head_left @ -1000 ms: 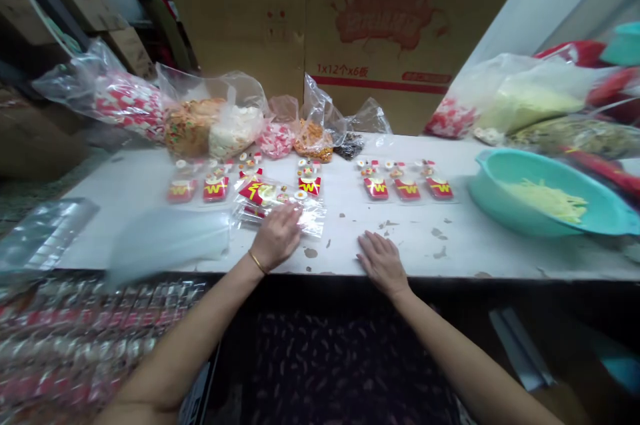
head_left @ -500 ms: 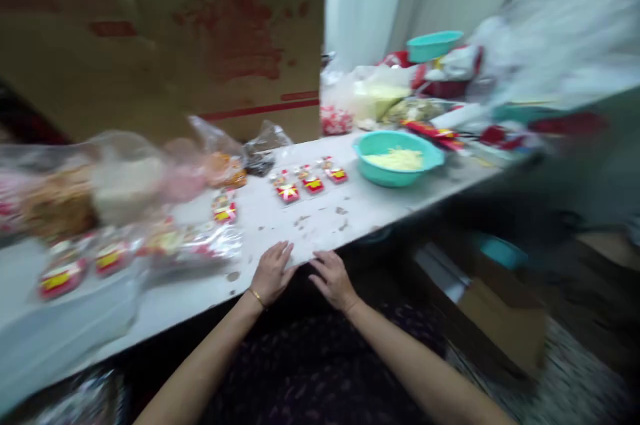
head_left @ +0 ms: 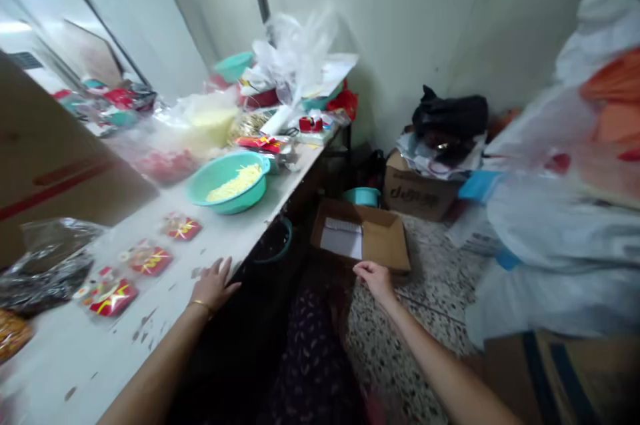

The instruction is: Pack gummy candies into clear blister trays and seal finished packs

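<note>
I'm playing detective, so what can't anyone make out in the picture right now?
All in the head view:
Under the left hand: hidden by the hand itself.
Whether the right hand holds anything small: blurred, hidden by its curl.
Inside the black bag: hidden by dark plastic.
Other orange pieces: cut off by the left edge.
Fine details on the nearest red packet: blurred.

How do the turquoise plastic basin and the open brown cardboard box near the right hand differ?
Shape: turquoise plastic basin is rounded; open brown cardboard box is rectangular.
Position: basin stands on the white tabletop; box sits below table level.
Contents: basin holds pale-yellow strips; box holds a flat whitish item.
Shared: both are open-topped.
</note>
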Action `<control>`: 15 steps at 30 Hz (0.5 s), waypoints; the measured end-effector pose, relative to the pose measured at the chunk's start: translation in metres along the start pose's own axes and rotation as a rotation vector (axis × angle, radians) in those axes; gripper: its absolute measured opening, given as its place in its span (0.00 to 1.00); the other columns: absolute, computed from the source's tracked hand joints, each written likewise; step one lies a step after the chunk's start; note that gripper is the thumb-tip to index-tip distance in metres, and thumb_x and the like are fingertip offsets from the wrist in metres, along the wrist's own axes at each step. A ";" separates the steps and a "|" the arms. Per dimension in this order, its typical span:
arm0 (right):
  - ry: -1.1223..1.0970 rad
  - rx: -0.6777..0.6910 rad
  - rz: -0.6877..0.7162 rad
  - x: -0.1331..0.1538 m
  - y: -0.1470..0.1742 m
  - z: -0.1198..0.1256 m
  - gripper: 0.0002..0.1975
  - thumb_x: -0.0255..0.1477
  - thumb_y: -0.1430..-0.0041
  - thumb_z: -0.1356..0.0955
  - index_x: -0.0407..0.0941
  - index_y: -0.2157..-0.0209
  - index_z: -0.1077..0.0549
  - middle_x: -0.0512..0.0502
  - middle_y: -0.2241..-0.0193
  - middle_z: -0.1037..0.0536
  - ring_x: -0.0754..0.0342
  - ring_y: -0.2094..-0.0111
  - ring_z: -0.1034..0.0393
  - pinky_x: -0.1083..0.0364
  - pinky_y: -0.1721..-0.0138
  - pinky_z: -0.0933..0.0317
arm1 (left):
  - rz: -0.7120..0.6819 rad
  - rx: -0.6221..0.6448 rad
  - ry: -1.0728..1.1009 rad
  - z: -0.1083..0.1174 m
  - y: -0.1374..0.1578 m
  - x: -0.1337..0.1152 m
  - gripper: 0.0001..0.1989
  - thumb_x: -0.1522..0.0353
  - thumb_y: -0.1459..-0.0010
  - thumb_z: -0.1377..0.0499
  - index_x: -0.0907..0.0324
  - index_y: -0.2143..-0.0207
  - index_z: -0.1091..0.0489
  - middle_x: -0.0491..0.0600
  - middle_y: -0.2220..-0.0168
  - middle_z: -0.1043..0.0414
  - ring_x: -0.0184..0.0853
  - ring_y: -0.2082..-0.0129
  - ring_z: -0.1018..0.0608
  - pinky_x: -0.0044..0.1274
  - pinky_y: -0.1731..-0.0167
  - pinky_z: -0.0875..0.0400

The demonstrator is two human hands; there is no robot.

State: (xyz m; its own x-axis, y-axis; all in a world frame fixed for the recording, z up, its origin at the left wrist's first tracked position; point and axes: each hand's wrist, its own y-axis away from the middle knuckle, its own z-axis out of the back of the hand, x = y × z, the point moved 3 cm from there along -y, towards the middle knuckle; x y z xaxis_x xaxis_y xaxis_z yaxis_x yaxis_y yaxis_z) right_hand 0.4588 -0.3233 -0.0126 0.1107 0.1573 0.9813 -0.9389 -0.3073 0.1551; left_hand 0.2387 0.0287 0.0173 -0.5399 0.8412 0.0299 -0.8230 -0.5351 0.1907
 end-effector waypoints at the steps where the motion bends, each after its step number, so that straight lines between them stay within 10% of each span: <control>1: -0.051 -0.033 -0.050 -0.006 0.009 0.006 0.08 0.34 0.64 0.31 0.43 0.81 0.28 0.52 0.86 0.30 0.59 0.84 0.39 0.58 0.79 0.42 | 0.017 0.076 -0.036 0.000 -0.002 0.001 0.29 0.59 0.48 0.50 0.63 0.46 0.44 0.61 0.46 0.44 0.47 0.50 0.36 0.36 0.53 0.42; 9: -0.252 -0.394 -0.315 -0.063 0.089 0.068 0.17 0.38 0.65 0.30 0.41 0.73 0.28 0.51 0.81 0.28 0.61 0.82 0.38 0.59 0.79 0.42 | 0.155 0.216 -0.097 0.020 0.001 -0.006 0.27 0.59 0.52 0.49 0.59 0.49 0.45 0.61 0.48 0.44 0.57 0.50 0.40 0.43 0.63 0.37; 15: -0.071 -0.595 -0.224 -0.071 0.102 0.093 0.16 0.34 0.67 0.30 0.41 0.71 0.27 0.55 0.82 0.32 0.61 0.80 0.41 0.59 0.76 0.45 | 0.137 0.215 -0.076 0.023 0.003 -0.008 0.28 0.57 0.52 0.50 0.59 0.50 0.44 0.62 0.47 0.44 0.60 0.49 0.42 0.46 0.64 0.38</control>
State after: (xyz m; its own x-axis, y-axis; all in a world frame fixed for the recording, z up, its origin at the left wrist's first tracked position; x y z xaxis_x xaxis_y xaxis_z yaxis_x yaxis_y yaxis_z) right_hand 0.3852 -0.4529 -0.0560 0.3276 0.0887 0.9407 -0.9086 0.3025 0.2879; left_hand 0.2447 0.0226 0.0405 -0.6223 0.7698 0.1421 -0.6822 -0.6223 0.3839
